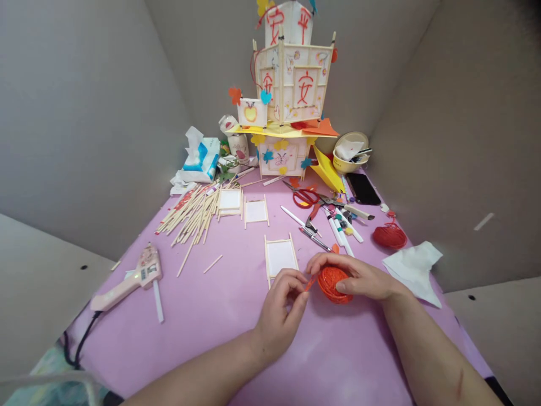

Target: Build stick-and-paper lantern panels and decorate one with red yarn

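An orange-red ball of yarn (333,285) sits near the front middle of the purple table. My right hand (359,276) is curled around it from the right, thumb on its side and fingers over the top. The thumb and forefinger of my left hand (285,307) pinch a short strand (311,283) of the same yarn, just left of the ball. Just beyond my left hand lies a small stick frame with a white panel (281,256), its near edge partly hidden by the fingers.
Loose wooden sticks (198,214), a pink glue gun (139,276) and a tissue pack (202,159) are on the left. A decorated stick-and-paper model house (291,84) stands at the back. Red-handled scissors (305,197), pens (338,231), a phone (363,189) and red yarn (389,235) lie right.
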